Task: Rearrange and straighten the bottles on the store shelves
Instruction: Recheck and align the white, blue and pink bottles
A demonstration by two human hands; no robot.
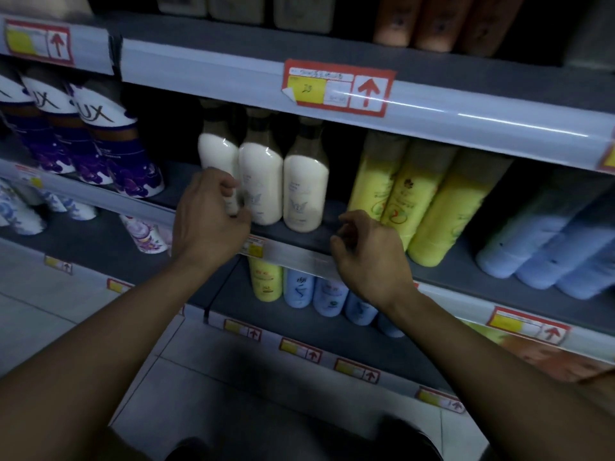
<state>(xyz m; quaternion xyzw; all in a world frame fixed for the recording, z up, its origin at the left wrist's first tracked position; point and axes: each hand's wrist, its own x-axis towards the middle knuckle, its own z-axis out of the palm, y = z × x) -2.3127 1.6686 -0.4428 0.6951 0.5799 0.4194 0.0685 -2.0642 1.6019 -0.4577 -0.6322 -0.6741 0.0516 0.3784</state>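
We see 3 cream bottles (304,181) standing in a row on the dark shelf (319,239). Our left hand (211,216) curls its fingers round the leftmost cream bottle (218,151). Our right hand (366,252) hovers loosely curled, holding nothing, at the shelf edge beside the yellow bottles (426,207). Purple bottles (100,141) stand to the left.

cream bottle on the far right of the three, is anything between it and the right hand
Nothing visible. The right hand hovers at the shelf edge, fingers loosely curled and empty, with only bare shelf between it and the rightmost cream bottle. The left hand grips the leftmost cream bottle.
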